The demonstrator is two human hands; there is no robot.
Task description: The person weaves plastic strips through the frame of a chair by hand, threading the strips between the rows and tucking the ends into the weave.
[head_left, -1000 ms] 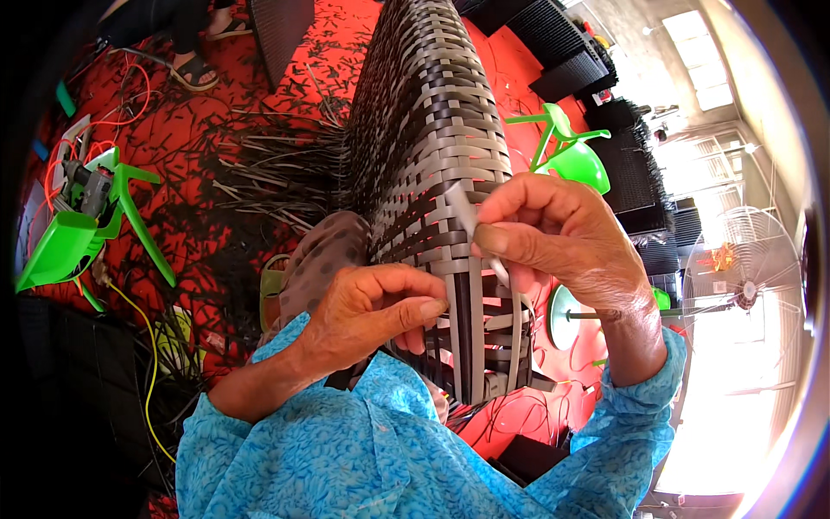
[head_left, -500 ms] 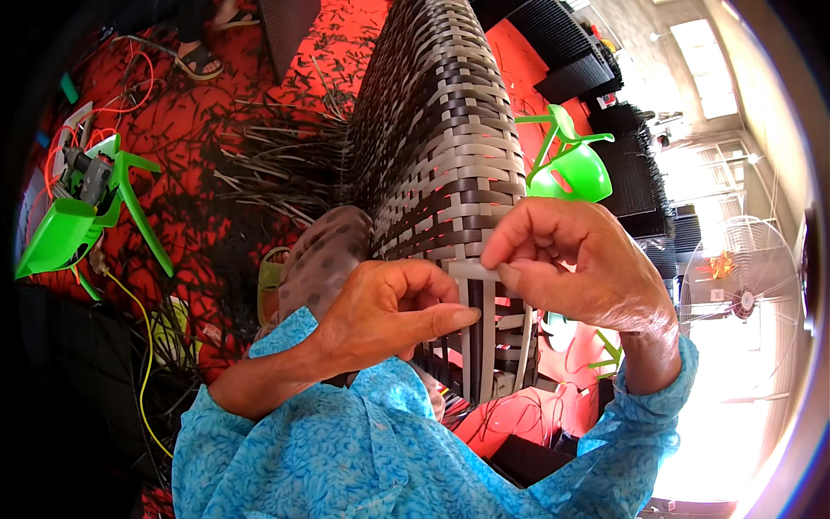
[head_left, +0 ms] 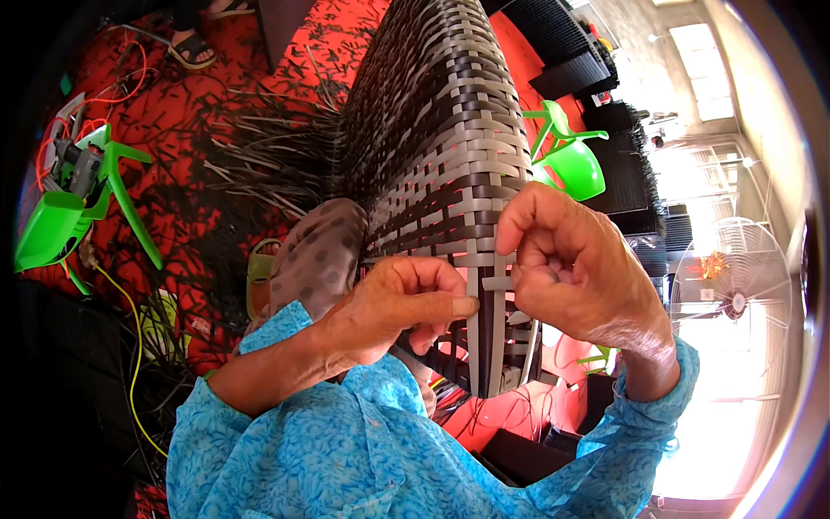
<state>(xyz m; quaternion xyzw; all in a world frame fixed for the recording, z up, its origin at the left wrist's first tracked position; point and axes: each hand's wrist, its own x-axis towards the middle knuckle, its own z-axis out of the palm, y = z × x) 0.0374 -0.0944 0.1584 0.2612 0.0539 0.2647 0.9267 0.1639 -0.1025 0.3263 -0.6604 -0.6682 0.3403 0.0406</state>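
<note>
A half-woven panel of dark brown and grey flat plastic strips (head_left: 450, 156) stands upright in front of me, its unwoven lower end between my hands. My right hand (head_left: 579, 272) is closed, its thumb and fingertips at a short grey weaving strip (head_left: 498, 283) that crosses the upright strips. On the left side of the panel, my left hand (head_left: 389, 298) is curled, its thumb tip against a grey upright strip (head_left: 473, 342) at the panel's edge. Its other fingertips are partly hidden, close to the weave.
Long loose strip ends (head_left: 277, 147) fan out left of the panel. Green plastic chairs stand left (head_left: 52, 229) and right (head_left: 575, 169); a power tool (head_left: 86, 173) rests on the left one. A yellow cable (head_left: 134, 320) runs down the left. Cut scraps litter the red floor; a fan (head_left: 735, 277) stands right.
My right hand has shifted slightly right and curled more, so the short strip shows less to its left. My left hand has stayed near the panel's edge, its thumb slightly farther left.
</note>
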